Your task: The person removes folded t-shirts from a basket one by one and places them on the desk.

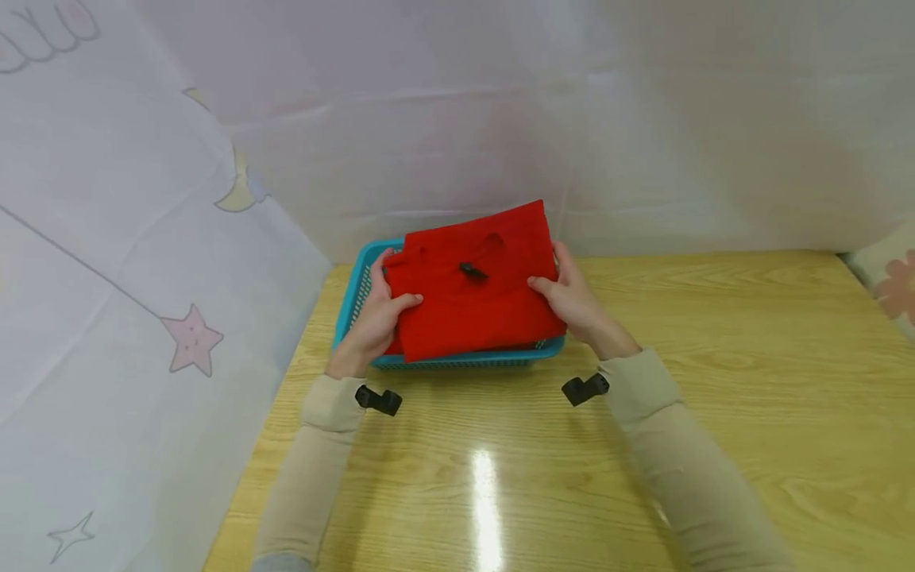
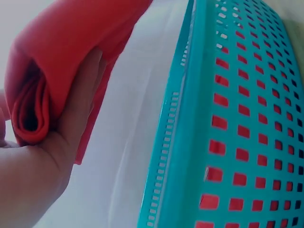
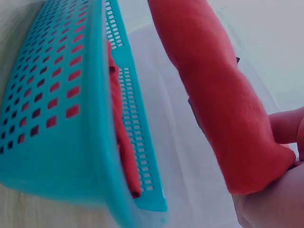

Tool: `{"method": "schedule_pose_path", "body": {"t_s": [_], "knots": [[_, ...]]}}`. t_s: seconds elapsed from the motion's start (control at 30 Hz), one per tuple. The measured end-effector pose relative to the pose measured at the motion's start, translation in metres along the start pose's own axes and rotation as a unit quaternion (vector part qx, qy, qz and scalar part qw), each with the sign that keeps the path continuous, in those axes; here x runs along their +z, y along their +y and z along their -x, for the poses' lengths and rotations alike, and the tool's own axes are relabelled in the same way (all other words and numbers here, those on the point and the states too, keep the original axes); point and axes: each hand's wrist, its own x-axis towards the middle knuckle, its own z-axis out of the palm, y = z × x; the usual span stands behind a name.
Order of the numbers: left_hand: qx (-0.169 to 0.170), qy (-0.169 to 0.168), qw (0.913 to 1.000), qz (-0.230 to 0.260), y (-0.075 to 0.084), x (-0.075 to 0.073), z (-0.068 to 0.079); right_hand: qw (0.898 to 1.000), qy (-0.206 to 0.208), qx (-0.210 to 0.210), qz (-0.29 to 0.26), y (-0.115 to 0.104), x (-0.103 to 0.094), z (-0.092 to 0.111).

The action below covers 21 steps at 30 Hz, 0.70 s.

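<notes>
Both hands hold a folded red cloth (image 1: 472,314) over a turquoise basket (image 1: 345,310). A small dark tag-like piece (image 1: 472,272) lies on its upper face, near a curved fold. My left hand (image 1: 372,322) grips the left edge, thumb on top; in the left wrist view the fingers lie under the cloth's rolled layers (image 2: 80,38). My right hand (image 1: 577,306) grips the right edge, thumb on top. In the right wrist view the cloth (image 3: 213,90) hangs above and apart from the basket rim (image 3: 95,118). More red cloth (image 3: 124,147) lies inside the basket.
The basket stands on a wooden table (image 1: 715,357) near its back left corner. Pale sheets printed with stars and moons hang behind (image 1: 457,127) and at the left (image 1: 107,278). A black wrist camera (image 1: 379,400) sits on the left wrist, another (image 1: 586,389) on the right.
</notes>
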Motion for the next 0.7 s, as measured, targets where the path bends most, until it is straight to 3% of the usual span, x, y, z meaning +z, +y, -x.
{"method": "schedule_pose_path", "body": {"t_s": [0.2,0.33,0.5,0.7], "knots": [[0.062,-0.002,0.9975,-0.034,-0.003,0.013,-0.001,1.000,0.011,-0.010,0.023,-0.007,-0.009,0.010],[0.093,-0.019,0.9905,-0.099,-0.004,0.025,-0.001,0.999,0.025,-0.016,0.043,-0.008,-0.018,0.016],[0.068,-0.030,0.9844,-0.160,-0.006,0.038,-0.002,0.996,0.049,-0.018,0.068,-0.007,-0.030,0.024],[0.060,-0.032,0.9824,-0.174,-0.008,0.053,-0.006,0.993,0.072,-0.026,0.090,-0.004,-0.046,0.034]]}}
